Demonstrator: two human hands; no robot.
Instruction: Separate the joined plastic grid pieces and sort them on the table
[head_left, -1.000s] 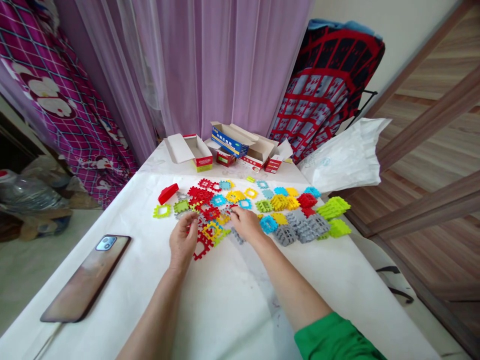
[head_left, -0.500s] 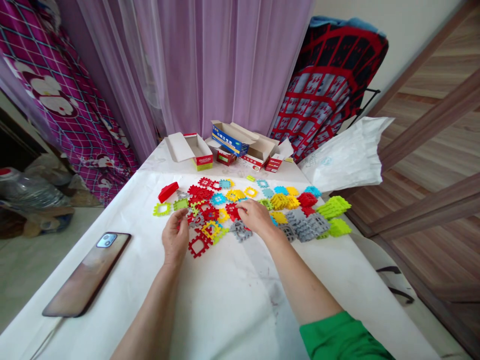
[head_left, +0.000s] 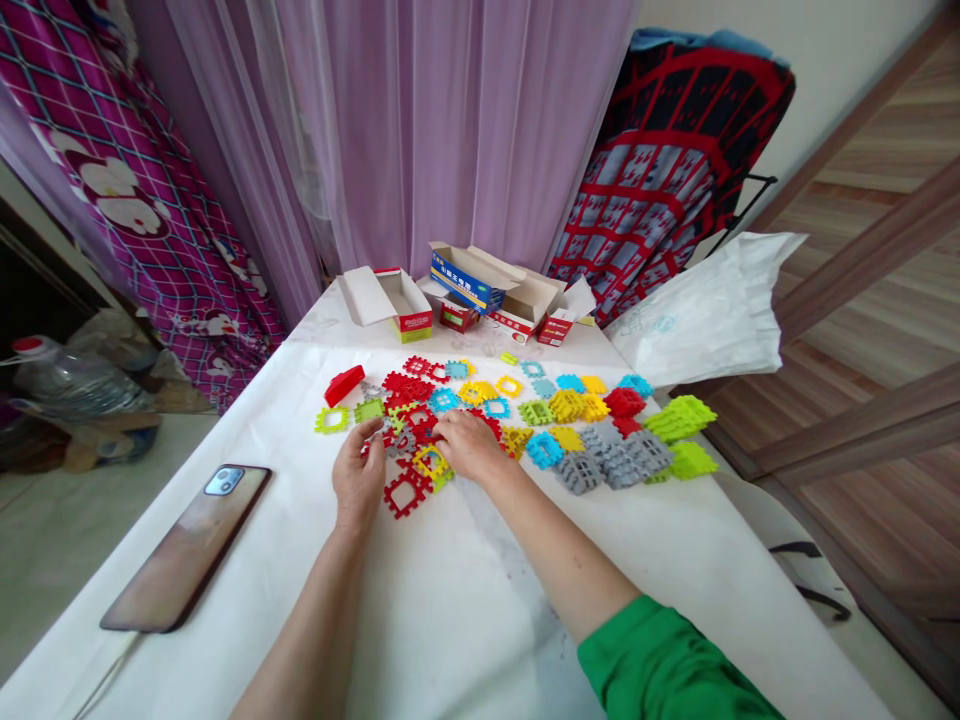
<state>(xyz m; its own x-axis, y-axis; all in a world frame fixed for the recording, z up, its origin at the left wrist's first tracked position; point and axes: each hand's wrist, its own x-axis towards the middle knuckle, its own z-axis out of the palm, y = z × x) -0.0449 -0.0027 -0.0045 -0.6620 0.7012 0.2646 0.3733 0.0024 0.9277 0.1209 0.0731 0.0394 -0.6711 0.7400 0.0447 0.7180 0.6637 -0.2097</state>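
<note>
Flat plastic building pieces with notched edges lie spread over the white-covered table. My left hand (head_left: 358, 476) is at the pile's left side, thumb and fingers bent and somewhat apart, near a grey piece (head_left: 403, 441). Over the middle of the pile, my right hand (head_left: 472, 445) has its fingers curled down, with the tips by a yellow window piece (head_left: 431, 462); what they grip, if anything, is hidden. A red square frame (head_left: 405, 494) lies nearest me. To the right stand a grey stack (head_left: 619, 455), a yellow stack (head_left: 568, 405) and a light-green stack (head_left: 681, 418).
Open cardboard boxes, among them a blue one (head_left: 466, 285) and a red-and-yellow one (head_left: 411, 312), stand at the back. A phone (head_left: 187, 550) with a cable lies at the left. A white bag (head_left: 701, 310) rests at the table's right edge.
My right hand has moved left, closer to my left hand, uncovering a blue piece and yellow pieces. My left hand stays nearly where it was; the view has shifted slightly.
</note>
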